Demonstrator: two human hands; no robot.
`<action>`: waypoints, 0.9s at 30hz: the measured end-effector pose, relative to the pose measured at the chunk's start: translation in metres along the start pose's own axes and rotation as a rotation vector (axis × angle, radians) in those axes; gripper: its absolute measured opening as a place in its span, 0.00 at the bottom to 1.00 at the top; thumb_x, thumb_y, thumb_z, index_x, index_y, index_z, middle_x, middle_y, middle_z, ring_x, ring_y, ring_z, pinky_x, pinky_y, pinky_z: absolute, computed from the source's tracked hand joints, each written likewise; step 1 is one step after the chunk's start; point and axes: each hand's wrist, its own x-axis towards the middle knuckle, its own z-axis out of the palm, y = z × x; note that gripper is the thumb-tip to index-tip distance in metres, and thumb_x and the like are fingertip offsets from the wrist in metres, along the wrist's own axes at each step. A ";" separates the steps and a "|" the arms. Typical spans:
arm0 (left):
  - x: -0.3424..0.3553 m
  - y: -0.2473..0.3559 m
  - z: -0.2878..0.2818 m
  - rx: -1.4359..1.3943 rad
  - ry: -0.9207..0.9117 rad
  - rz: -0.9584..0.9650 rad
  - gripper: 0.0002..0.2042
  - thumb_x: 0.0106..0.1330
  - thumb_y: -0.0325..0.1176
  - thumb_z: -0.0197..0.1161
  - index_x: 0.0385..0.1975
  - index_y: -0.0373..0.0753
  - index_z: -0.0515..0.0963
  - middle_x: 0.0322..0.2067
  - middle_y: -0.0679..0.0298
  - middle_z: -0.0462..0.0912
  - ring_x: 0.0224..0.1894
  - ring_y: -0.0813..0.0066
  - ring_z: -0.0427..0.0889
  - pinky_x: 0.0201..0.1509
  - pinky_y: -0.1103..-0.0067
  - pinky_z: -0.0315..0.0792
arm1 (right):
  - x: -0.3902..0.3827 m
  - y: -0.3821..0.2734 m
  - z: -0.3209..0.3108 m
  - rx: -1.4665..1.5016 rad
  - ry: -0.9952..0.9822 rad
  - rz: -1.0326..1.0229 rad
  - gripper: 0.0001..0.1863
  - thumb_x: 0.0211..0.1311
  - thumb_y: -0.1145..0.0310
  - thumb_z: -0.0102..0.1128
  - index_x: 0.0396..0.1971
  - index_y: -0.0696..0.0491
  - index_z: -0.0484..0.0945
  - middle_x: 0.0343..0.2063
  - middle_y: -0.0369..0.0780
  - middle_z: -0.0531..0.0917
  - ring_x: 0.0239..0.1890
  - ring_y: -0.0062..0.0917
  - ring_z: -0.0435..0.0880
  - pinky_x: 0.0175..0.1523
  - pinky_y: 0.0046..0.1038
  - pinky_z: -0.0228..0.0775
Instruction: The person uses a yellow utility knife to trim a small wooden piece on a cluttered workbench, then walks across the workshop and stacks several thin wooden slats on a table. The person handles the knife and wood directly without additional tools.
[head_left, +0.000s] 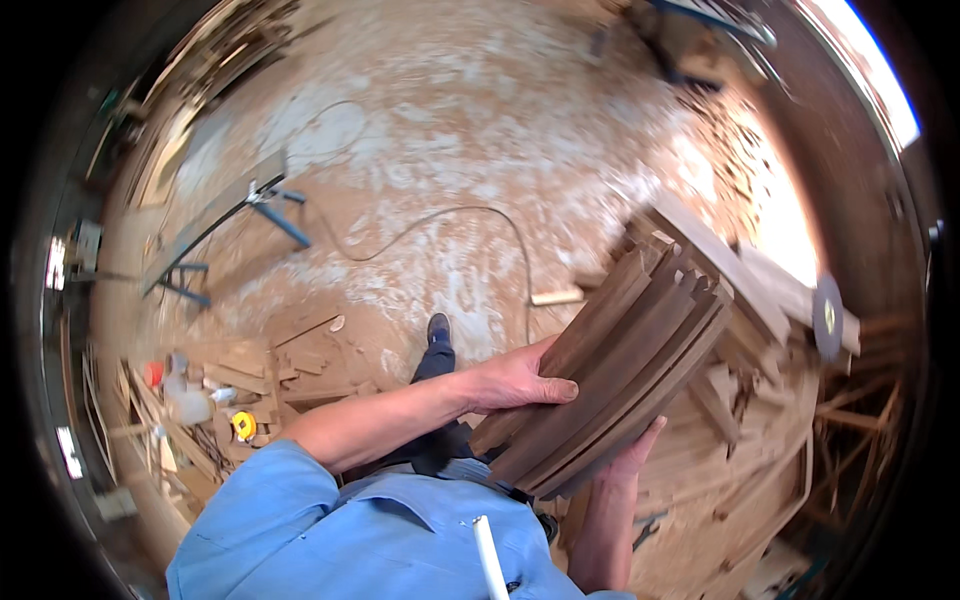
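Note:
A bundle of dark brown wooden slats [625, 365], several long pieces side by side with tenon-like far ends, rests against my body between both hands. My left hand [520, 382] grips the bundle's left side, its thumb lying over the top slat. From below and the right, my right hand [632, 460] supports the bundle, with fingertips showing at its edge and the rest partly hidden. The slats tilt away from me toward the upper right.
Stacked timber [715, 265] and a grey disc [827, 316] lie to the right. At left stand a blue-legged trestle [225, 215], wood scraps [310, 350] and a yellow tape measure [243, 426]. A cable [440, 212] crosses the dusty floor [420, 120] ahead of my shoe [438, 327].

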 end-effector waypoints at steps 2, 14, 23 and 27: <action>-0.031 0.022 -0.049 -0.083 0.100 0.067 0.47 0.57 0.51 0.71 0.69 0.34 0.51 0.65 0.57 0.63 0.67 0.69 0.60 0.70 0.72 0.56 | 0.041 0.022 0.050 -0.056 -0.102 0.076 0.44 0.62 0.32 0.44 0.67 0.51 0.57 0.64 0.43 0.66 0.64 0.37 0.66 0.66 0.41 0.63; -0.145 0.144 -0.321 -0.320 0.446 0.397 0.49 0.53 0.52 0.73 0.68 0.35 0.51 0.64 0.58 0.64 0.66 0.69 0.61 0.69 0.71 0.58 | 0.239 0.152 0.364 -0.194 -0.360 0.440 0.42 0.64 0.34 0.42 0.67 0.52 0.57 0.64 0.46 0.65 0.64 0.41 0.66 0.65 0.44 0.63; -0.165 0.271 -0.518 -0.292 0.675 0.528 0.40 0.62 0.45 0.67 0.68 0.36 0.52 0.63 0.58 0.65 0.65 0.68 0.63 0.68 0.70 0.60 | 0.428 0.235 0.569 -0.298 -0.565 0.570 0.42 0.65 0.33 0.39 0.65 0.54 0.61 0.61 0.47 0.69 0.61 0.41 0.70 0.64 0.45 0.66; -0.175 0.335 -0.605 -0.286 0.896 0.470 0.32 0.68 0.36 0.59 0.68 0.37 0.53 0.62 0.58 0.67 0.63 0.68 0.67 0.66 0.68 0.62 | 0.509 0.275 0.676 -0.350 -0.730 0.676 0.43 0.64 0.33 0.40 0.65 0.55 0.60 0.62 0.47 0.68 0.62 0.41 0.69 0.65 0.45 0.63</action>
